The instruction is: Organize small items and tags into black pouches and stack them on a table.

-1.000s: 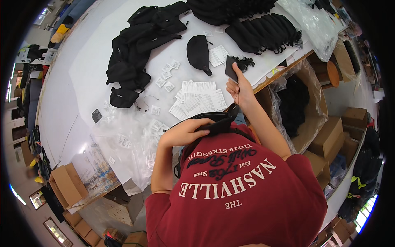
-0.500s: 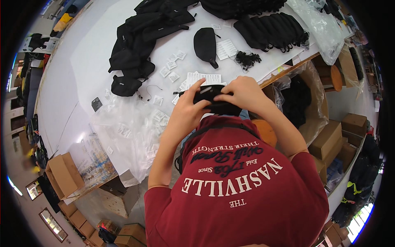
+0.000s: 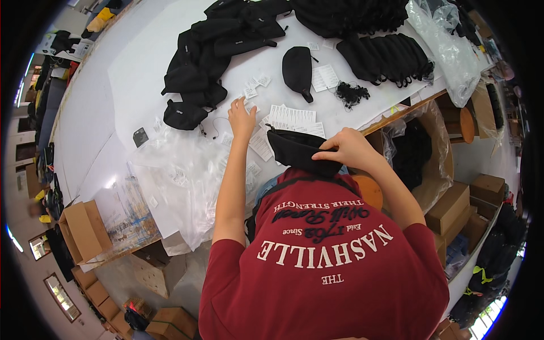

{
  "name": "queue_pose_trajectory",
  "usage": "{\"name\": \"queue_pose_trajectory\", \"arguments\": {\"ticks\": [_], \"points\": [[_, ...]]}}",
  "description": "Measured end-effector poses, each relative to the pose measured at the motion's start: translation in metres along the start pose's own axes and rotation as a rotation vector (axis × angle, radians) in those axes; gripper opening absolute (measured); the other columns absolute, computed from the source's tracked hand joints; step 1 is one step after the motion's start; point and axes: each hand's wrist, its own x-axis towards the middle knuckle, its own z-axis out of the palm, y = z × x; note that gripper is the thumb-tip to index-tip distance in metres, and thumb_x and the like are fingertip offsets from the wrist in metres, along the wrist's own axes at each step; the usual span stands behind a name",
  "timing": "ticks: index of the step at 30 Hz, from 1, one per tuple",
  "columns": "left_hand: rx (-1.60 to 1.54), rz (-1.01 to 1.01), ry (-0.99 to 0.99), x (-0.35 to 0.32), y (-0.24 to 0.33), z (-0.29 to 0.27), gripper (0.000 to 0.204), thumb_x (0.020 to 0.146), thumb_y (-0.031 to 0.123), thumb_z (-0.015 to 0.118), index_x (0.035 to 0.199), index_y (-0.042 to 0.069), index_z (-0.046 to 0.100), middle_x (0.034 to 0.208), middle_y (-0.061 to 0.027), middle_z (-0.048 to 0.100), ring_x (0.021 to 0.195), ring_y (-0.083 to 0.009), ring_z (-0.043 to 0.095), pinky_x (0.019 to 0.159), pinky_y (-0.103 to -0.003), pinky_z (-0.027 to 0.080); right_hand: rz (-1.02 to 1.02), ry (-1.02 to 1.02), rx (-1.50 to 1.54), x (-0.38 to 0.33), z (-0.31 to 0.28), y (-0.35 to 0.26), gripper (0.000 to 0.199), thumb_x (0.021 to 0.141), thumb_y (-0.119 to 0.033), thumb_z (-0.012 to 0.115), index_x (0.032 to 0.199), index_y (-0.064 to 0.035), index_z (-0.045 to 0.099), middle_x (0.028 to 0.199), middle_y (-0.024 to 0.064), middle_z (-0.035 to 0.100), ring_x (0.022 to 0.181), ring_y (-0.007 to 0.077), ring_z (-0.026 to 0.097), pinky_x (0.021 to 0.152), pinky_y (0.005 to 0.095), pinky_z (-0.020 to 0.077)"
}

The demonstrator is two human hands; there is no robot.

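My right hand (image 3: 344, 148) pinches the right end of a black zip bag (image 3: 300, 148) at the near table edge, close to my body. The mouth of this bag gapes along its upper side. Out over the table, my left hand (image 3: 242, 118) has its fingers spread, right beside some small white packets (image 3: 250, 92); whether it touches one is hard to see. Printed white label sheets (image 3: 292, 115) lie just beyond the bag. Farther off rests another black bag (image 3: 297, 71), with a white label sheet (image 3: 324, 78) by it and a tangle of black cords (image 3: 351, 94).
A pile of black bags (image 3: 195, 68) covers the far left of the white table (image 3: 130, 79), and a row of black bags (image 3: 385, 56) the far right. Clear plastic (image 3: 187, 164) spreads on the near left. Below the right edge stands a lined carton (image 3: 439, 153).
My left hand has left the bag and moved up and left to the small packets. My right hand still holds the bag, which now gapes more visibly.
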Motion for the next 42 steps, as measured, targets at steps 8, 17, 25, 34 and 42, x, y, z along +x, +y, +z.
{"name": "queue_pose_trajectory", "arguments": {"ticks": [8,17,25,34,42], "points": [[0.119,-0.121,-0.126,0.001,0.002,-0.012,0.024,0.073,0.014,0.069,0.094,0.007,0.060,0.096,-0.0095,0.062,0.095,-0.0250,0.053,0.088,-0.039,0.038,-0.033,0.210,-0.170,-0.008,0.006,0.004,0.035,0.078,-0.048,0.060,0.073,-0.0148,0.072,0.054,0.0065,0.059,0.053,0.0260,0.058,0.052,0.0344,0.0452],[-0.018,0.614,-0.340,-0.006,0.139,-0.090,0.031,0.075,0.023,0.070,0.101,0.006,0.062,0.112,-0.0089,0.057,0.112,-0.0248,0.045,0.097,-0.040,0.030,-0.215,0.395,-0.338,0.008,0.000,-0.004,0.032,0.078,-0.044,0.060,0.074,-0.0147,0.072,0.050,0.0077,0.056,0.048,0.0258,0.056,0.049,0.0345,0.0436],[-1.876,-0.610,-0.469,-0.051,0.109,-0.058,0.049,0.084,0.025,0.064,0.125,0.009,0.042,0.125,-0.0060,0.049,0.116,-0.0216,0.047,0.100,-0.038,0.035,-0.255,0.697,-0.138,0.012,0.006,-0.029,0.022,0.074,-0.032,0.068,0.085,-0.0131,0.072,0.048,0.0047,0.052,0.044,0.0201,0.049,0.048,0.0291,0.0348],[-1.823,-0.744,-0.211,-0.047,0.143,-0.063,0.036,0.085,0.017,0.062,0.117,0.007,0.050,0.109,-0.0045,0.059,0.102,-0.0195,0.056,0.090,-0.034,0.045,-0.287,0.801,0.029,0.012,0.021,-0.030,0.019,0.074,-0.025,0.071,0.079,-0.0072,0.069,0.054,0.0052,0.057,0.041,0.0153,0.044,0.047,0.0284,0.0317],[-1.577,-0.557,-0.145,-0.043,0.166,-0.075,0.035,0.079,0.006,0.065,0.111,0.002,0.054,0.099,-0.0081,0.062,0.088,-0.0179,0.062,0.079,-0.030,0.050,0.123,0.512,0.943,0.017,0.041,0.004,0.033,0.090,-0.026,0.055,0.069,-0.0014,0.060,0.052,-0.0040,0.044,0.051,0.0033,0.037,0.049,0.0240,0.0311]]}}
